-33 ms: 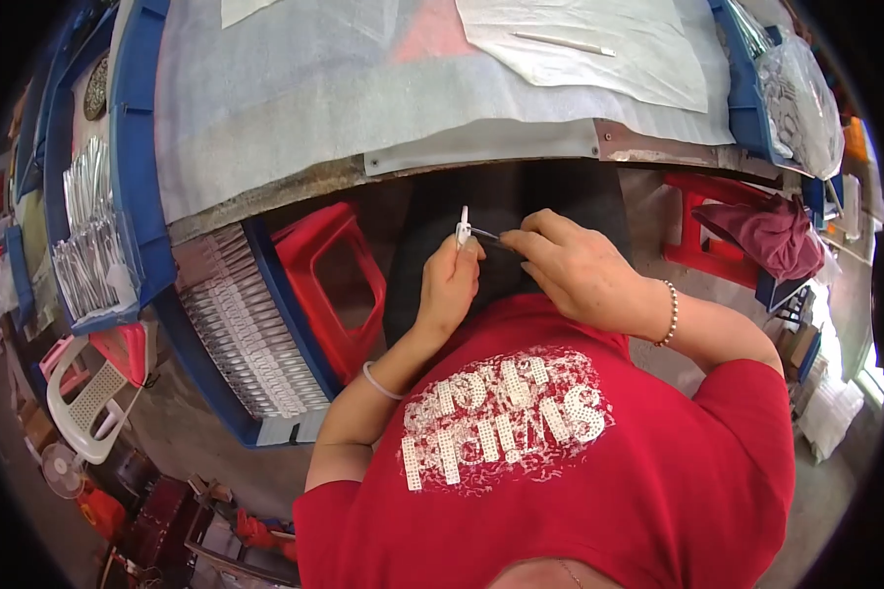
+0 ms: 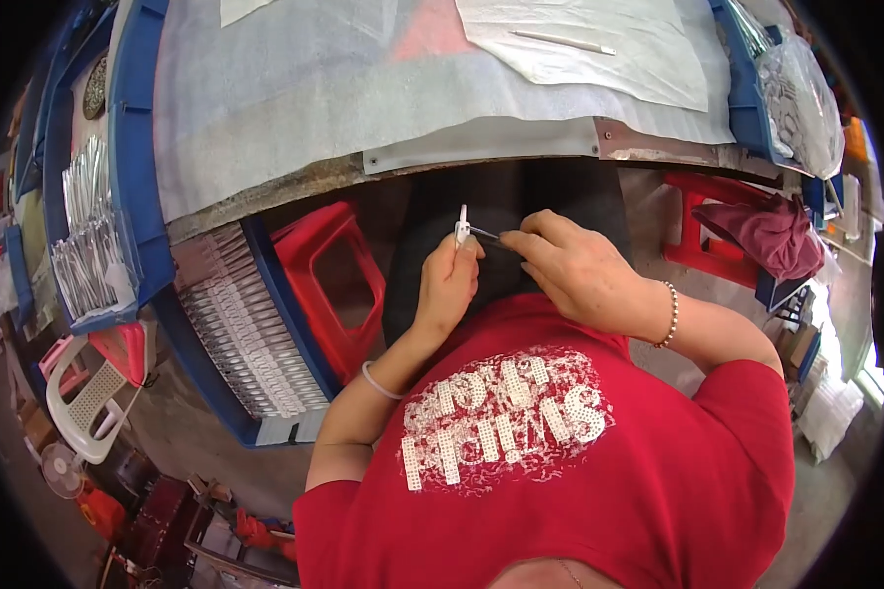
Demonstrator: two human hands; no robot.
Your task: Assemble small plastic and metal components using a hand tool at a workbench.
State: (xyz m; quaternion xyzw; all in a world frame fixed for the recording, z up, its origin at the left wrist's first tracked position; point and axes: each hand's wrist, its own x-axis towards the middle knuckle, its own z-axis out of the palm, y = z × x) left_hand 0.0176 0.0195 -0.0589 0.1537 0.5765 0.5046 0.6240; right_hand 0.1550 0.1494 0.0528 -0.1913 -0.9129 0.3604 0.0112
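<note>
Close to my body, over my lap, my left hand (image 2: 449, 283) is closed around a small white pointed piece (image 2: 463, 224) that stands upright above the thumb. Its exact kind is too small to make out. My right hand (image 2: 581, 267) pinches a thin dark metal rod (image 2: 485, 234), which points left at the white piece. The rod's end appears to meet that piece, though actual contact is hard to tell. The rest of the rod is hidden under my right fingers.
Ahead is a table with a pale cloth cover (image 2: 295, 118) and a thin white stick (image 2: 565, 43) on it. Blue trays hold silvery metal parts (image 2: 93, 245) and rows of similar pieces (image 2: 250, 334) at left. Red stools (image 2: 339, 285) and a maroon cloth (image 2: 778, 238) flank my legs.
</note>
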